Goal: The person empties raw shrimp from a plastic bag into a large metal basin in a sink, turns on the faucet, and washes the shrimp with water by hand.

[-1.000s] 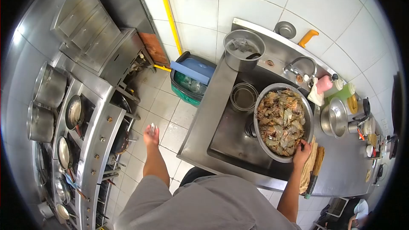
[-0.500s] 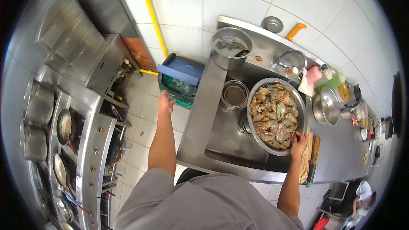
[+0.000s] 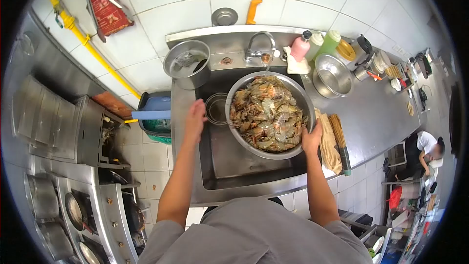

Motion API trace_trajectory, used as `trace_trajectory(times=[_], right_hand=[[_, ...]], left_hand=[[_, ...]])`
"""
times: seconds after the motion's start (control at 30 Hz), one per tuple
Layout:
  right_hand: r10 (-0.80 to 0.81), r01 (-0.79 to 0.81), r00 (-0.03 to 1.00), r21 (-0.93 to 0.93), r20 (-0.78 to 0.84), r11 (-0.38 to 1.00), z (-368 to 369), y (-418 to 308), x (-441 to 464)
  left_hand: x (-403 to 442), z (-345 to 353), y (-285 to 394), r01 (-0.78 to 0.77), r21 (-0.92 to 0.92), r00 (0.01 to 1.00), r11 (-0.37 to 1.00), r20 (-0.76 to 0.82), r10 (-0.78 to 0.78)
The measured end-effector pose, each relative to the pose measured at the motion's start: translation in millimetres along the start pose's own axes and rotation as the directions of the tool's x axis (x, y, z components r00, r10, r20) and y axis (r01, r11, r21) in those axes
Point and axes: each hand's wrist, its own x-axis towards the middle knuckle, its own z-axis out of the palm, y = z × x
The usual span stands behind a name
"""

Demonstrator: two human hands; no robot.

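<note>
A large metal bowl (image 3: 309, 110) heaped with raw shrimp (image 3: 268, 112) sits over the right part of the sink (image 3: 220, 178). On the bowl's right rim, my right hand (image 3: 311, 138) is closed, thumb on top and the other fingers mostly hidden outside. My left hand (image 3: 196, 120) is held open above the sink's left edge, fingers stretched and holding nothing. Beside its fingertips is a round strainer (image 3: 215, 109), partly covered by the bowl. The faucet (image 3: 254, 55) arches over the bowl's far rim, and a thin stream seems to fall from it.
A metal pot (image 3: 188, 80) stands at the sink's back left corner. To the right are an empty metal bowl (image 3: 333, 76), a cloth (image 3: 330, 151), a bamboo brush (image 3: 338, 132) and soap bottles (image 3: 300, 47). Stoves (image 3: 105, 200) line the left; another person (image 3: 426, 149) works far right.
The view has swung right toward the sink. My left hand has moved from near the bin to the sink's left edge. My right hand still grips the bowl's right rim.
</note>
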Motion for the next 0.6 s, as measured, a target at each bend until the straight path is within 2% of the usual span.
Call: trace_trajectory(times=[0.03, 0.1, 0.17, 0.23, 0.3, 0.4, 0.5, 0.53, 0.6], right_hand=[[0.008, -0.008, 1.000, 0.001, -0.008, 1.000, 1.0, 0.8, -0.5], [0.155, -0.165, 0.985, 0.165, 0.071, 0.972, 3.2, 4.9, -0.3], [0.154, -0.170, 0.983, 0.186, 0.097, 0.968, -0.7, 3.1, -0.9], [0.182, -0.198, 0.979, 0.224, 0.090, 0.954, -0.3, 4.5, -2.4], [0.184, -0.199, 0.980, 0.265, 0.081, 0.943, 3.6, 11.0, -3.2], [0.185, -0.194, 0.981, 0.344, 0.060, 0.919, 7.5, 12.3, -6.0], [0.179, -0.183, 0.983, 0.355, 0.044, 0.917, 6.2, 7.0, -6.1], [0.184, -0.196, 0.981, 0.386, 0.066, 0.902, 3.6, 4.1, -4.8], [0.193, -0.202, 0.979, 0.427, 0.065, 0.881, 4.7, 3.1, -4.7]], left_hand=[[-1.7, 21.4, -7.8, 0.062, 0.017, 0.997, 0.998, 0.049, -0.063], [5.6, 58.9, -32.3, 0.132, 0.061, 0.987, 0.989, 0.080, -0.137], [-2.6, 92.7, -23.7, 0.114, 0.047, 0.989, 0.992, 0.089, -0.118], [-1.3, 112.9, -35.6, 0.049, 0.018, 0.996, 0.999, -0.070, -0.047], [-0.1, 116.0, -44.2, 0.056, 0.015, 0.995, 0.998, -0.084, -0.054], [1.4, 110.6, -54.4, -0.135, 0.327, 0.972, 0.935, -0.138, 0.189], [1.8, 109.1, -58.1, -0.186, 0.304, 0.965, 0.934, -0.121, 0.232], [0.4, 108.8, -55.8, -0.132, 0.274, 0.978, 0.952, -0.122, 0.171], [-1.7, 109.8, -53.7, -0.124, 0.281, 0.979, 0.952, -0.123, 0.164]])
